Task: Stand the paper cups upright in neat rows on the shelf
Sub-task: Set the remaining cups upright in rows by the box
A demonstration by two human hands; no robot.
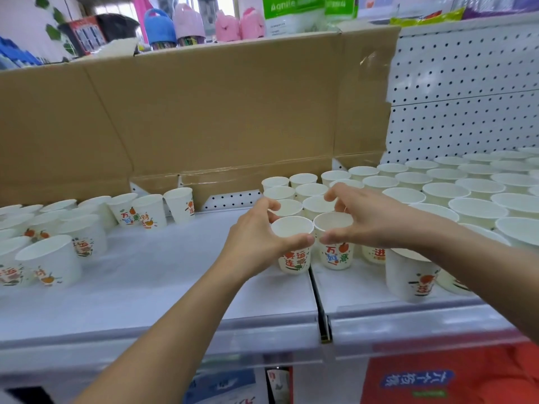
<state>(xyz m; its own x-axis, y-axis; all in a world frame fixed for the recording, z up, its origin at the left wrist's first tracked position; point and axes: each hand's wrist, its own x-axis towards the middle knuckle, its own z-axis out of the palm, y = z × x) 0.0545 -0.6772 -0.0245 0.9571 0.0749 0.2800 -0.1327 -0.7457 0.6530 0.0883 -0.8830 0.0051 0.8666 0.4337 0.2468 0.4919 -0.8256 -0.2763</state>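
Note:
Two white paper cups with red and green print stand upright side by side near the middle of the white shelf (163,275). My left hand (256,231) grips the left cup (293,258) round its rim, thumb in front. My right hand (364,217) grips the right cup (335,255) the same way. Behind them stand short rows of upright cups (309,189). Many more upright cups (466,196) fill the shelf's right side in rows. A looser group of cups (58,228) stands at the left.
A flattened cardboard sheet (204,112) leans against the white pegboard back wall (466,83). A dark gap (319,301) splits the shelf into two panels. Bottles and packets sit on the shelf above. Packaged goods show below the front edge.

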